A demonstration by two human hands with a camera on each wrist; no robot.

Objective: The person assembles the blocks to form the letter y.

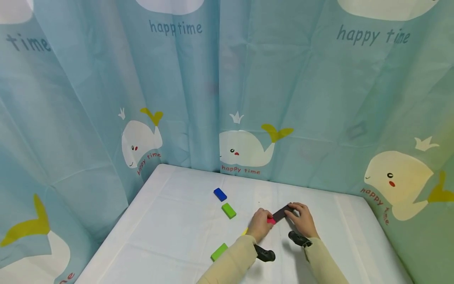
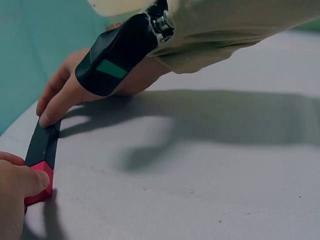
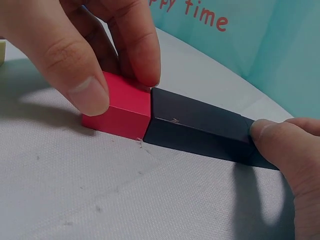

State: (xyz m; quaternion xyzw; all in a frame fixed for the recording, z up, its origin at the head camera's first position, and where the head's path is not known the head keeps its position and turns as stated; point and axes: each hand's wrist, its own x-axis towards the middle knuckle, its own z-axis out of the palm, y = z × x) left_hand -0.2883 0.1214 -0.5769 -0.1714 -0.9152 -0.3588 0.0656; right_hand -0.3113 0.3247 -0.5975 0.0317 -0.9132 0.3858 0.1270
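A red block (image 3: 127, 107) and a black block (image 3: 200, 120) lie end to end on the white table, their end faces meeting in the right wrist view. My left hand (image 1: 260, 225) pinches the red block between thumb and fingers, covering part of it. At the far end of the black block, my right hand (image 1: 302, 219) grips its sides with thumb and fingers. In the left wrist view, the black block (image 2: 42, 142) stretches from the red block (image 2: 44, 182) to the right hand (image 2: 75, 92).
Left of the hands lie a blue block (image 1: 220, 194), a green block (image 1: 228, 211) and another green block (image 1: 219, 251) close to the left sleeve. A yellow piece (image 1: 245, 231) is mostly hidden behind the left hand. A whale-print curtain (image 1: 191, 98) hangs behind the table (image 1: 159, 236).
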